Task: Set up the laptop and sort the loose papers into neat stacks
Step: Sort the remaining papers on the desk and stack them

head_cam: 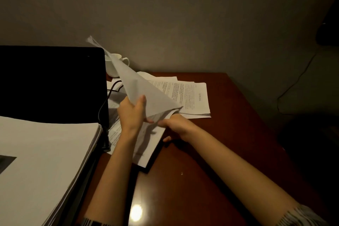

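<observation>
My left hand (132, 113) grips a few white sheets (139, 88) by their near edge and lifts them steeply off the desk, their far corner pointing up toward the wall. My right hand (176, 127) reaches under the raised sheets, fingers by their lower edge; its grip is hidden. More printed papers (190, 95) lie spread flat behind the hands, and others (148, 145) lie under my wrists. The laptop (51, 84) stands open at the left with a dark screen. A thick stack of paper (45, 152) rests over its keyboard side.
A white cup (114, 66) stands by the wall behind the laptop's right edge. A black cable (106, 104) runs down beside the screen. The red-brown desk (211, 161) ends at the right, where a dark shape and a thin wire (293, 82) show.
</observation>
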